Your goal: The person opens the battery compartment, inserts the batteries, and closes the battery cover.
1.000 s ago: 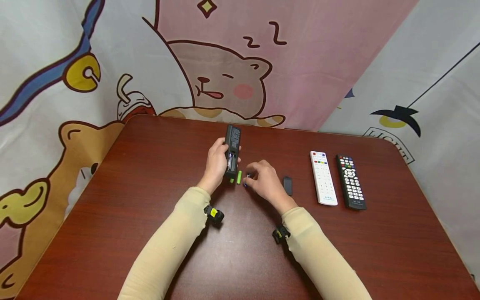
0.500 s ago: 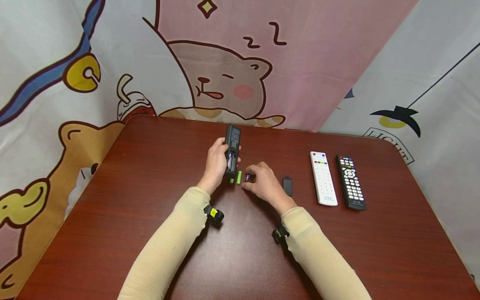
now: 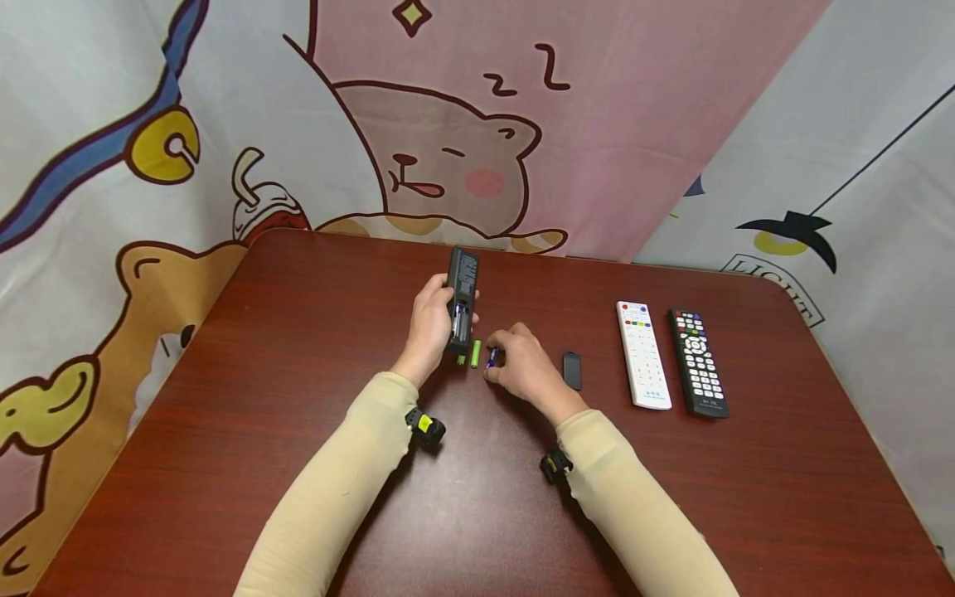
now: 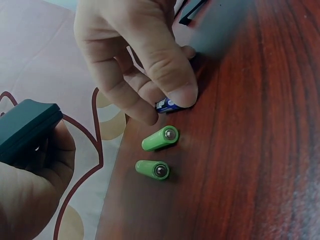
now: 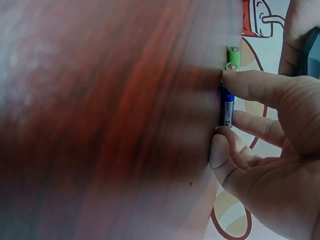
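My left hand (image 3: 429, 322) grips a black remote control (image 3: 464, 278) that is turned back side up. Its battery compartment lies uncovered, with something shiny inside. To the right of it, my right hand (image 3: 528, 365) has its thumb and fingertips at the two ends of a blue battery (image 5: 227, 109), low at the tabletop. Whether the battery is lifted I cannot tell. Two green batteries (image 4: 161, 138) lie side by side on the table between the hands; in the head view, one is partly hidden under the remote's lower end.
A small black battery cover (image 3: 572, 370) lies just right of my right hand. Farther right are a white remote (image 3: 643, 355) and another black remote (image 3: 698, 363), buttons up. The brown table (image 3: 224, 398) meets a printed curtain (image 3: 582, 166) at the back.
My right hand's thumb and fingers have shifted slightly around the blue battery, which shows more plainly between them now. The left hand and its remote have stayed put.
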### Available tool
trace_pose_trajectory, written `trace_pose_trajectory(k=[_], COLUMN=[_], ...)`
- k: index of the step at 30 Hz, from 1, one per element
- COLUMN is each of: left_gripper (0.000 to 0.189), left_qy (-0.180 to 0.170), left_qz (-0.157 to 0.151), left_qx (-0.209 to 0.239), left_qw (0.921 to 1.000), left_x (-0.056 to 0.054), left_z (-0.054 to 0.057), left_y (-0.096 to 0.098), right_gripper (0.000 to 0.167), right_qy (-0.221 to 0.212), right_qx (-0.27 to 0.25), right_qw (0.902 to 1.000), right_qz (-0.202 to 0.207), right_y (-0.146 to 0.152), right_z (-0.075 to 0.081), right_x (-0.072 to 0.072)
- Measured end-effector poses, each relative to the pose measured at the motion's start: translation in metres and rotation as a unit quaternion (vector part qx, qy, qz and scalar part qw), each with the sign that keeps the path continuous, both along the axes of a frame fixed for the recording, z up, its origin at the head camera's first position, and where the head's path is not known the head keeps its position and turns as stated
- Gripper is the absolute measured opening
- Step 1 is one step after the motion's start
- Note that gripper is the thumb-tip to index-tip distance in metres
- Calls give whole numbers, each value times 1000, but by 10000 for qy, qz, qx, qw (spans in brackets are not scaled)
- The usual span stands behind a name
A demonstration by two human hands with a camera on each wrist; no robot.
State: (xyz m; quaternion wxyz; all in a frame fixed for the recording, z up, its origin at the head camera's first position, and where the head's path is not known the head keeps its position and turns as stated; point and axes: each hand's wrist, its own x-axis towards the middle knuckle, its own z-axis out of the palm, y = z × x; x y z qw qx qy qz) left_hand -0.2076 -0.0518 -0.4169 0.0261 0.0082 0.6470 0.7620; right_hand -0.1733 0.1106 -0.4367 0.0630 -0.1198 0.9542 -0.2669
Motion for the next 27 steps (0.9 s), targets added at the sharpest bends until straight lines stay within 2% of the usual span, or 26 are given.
trace_pose_trajectory(k=[14, 27], left_gripper=[38, 38], left_qy=[-8, 25], left_qz=[-31, -30], left_qx=[1, 3], left_qw=[10000, 10000], left_x=[-1, 0], left_z=[-1, 0], left_y=[0, 1], right_gripper=[41, 37], right_qy=[-88, -9], right_qx=[60, -162], right_qw=[9999, 9999], right_qz=[-31, -58], right_y=[2, 5], right_z=[2, 8], right_x=[0, 0])
